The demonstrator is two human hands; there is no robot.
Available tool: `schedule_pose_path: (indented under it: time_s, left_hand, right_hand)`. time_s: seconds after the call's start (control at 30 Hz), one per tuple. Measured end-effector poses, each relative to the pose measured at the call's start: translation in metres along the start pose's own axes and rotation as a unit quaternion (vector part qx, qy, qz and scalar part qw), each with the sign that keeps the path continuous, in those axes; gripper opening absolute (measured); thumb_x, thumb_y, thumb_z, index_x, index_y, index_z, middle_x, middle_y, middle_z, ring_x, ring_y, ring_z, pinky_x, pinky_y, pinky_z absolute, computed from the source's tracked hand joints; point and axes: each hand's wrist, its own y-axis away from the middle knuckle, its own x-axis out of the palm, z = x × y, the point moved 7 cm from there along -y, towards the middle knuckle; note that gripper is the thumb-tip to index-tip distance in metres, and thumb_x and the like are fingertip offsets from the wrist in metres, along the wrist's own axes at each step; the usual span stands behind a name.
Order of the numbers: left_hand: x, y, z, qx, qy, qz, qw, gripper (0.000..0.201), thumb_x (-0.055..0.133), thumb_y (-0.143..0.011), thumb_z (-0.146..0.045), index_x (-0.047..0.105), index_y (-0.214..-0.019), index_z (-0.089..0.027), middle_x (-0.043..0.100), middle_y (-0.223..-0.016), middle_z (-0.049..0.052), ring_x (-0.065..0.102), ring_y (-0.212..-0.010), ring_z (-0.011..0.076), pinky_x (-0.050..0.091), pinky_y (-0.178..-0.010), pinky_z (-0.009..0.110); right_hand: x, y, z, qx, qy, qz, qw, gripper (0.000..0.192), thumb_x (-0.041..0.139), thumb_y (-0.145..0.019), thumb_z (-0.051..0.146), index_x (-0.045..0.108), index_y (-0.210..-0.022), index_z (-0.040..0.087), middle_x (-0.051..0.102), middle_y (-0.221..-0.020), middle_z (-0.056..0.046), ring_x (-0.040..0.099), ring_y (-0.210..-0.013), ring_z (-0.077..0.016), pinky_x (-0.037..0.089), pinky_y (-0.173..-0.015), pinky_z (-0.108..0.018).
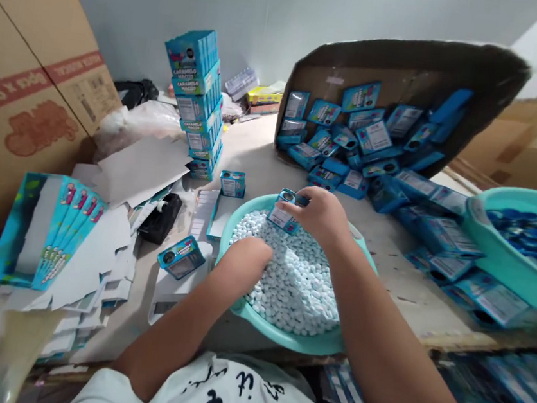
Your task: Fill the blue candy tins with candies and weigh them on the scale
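A box [282, 217] is grasped in the grip of the right hand [323, 218], above the candies [306, 296] in the bowl [289, 341] on the counter [257, 152]. The left hand [248, 260] is placed at the candies with its fingertips hidden; whether its grip is clenched or released cannot be told. Box filling is judged to be in hand, steadiness of the box being called for as candies are brought to it.
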Motion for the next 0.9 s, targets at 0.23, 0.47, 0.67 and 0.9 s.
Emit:
schedule_pose_path:
  time_s: [0.23,0.47,0.67,0.9]
  left_hand:
    - [0.004,-0.004,0.002,0.039,-0.030,-0.023,0.999,0.023,0.057,-0.091,-0.011,0.079,-0.088,-0.017,0.075,-0.093,0.011,0.071,-0.093,0.0244,0.054,-0.085,0.033]
    - [-0.014,0.005,0.001,0.100,0.021,-0.074,0.992,0.017,0.063,-0.092,-0.014,0.079,-0.090,-0.019,0.079,-0.093,0.006,0.073,-0.090,0.0214,0.056,-0.084,0.030]
    - [-0.043,0.021,0.017,0.129,0.072,-0.151,0.977,0.019,0.062,-0.093,-0.016,0.080,-0.097,-0.020,0.080,-0.100,0.007,0.076,-0.091,0.0218,0.059,-0.084,0.031]
    - [-0.092,0.099,0.078,0.020,0.054,-0.306,0.950,0.018,0.065,-0.092,-0.027,0.081,-0.096,-0.022,0.081,-0.098,0.005,0.077,-0.089,0.0219,0.061,-0.085,0.030]
  right_hand:
    - [-0.015,0.007,0.002,-0.003,-0.037,-0.004,0.999,0.041,0.076,-0.080,0.055,0.074,-0.097,0.018,0.072,-0.108,-0.011,0.064,-0.098,-0.0276,0.041,-0.072,-0.033]
    - [-0.019,0.011,0.002,-0.010,-0.041,0.002,0.999,0.040,0.076,-0.082,0.056,0.073,-0.093,0.018,0.073,-0.105,-0.010,0.065,-0.095,-0.0247,0.038,-0.070,-0.031]
    - [-0.018,0.011,0.003,-0.007,-0.028,0.009,1.000,0.039,0.076,-0.082,0.056,0.072,-0.090,0.017,0.072,-0.101,-0.008,0.063,-0.090,-0.0210,0.033,-0.065,-0.030]
    - [-0.018,0.013,0.011,-0.030,-0.022,0.030,0.999,0.038,0.074,-0.083,0.055,0.070,-0.084,0.018,0.068,-0.094,-0.006,0.058,-0.084,-0.0192,0.029,-0.061,-0.030]
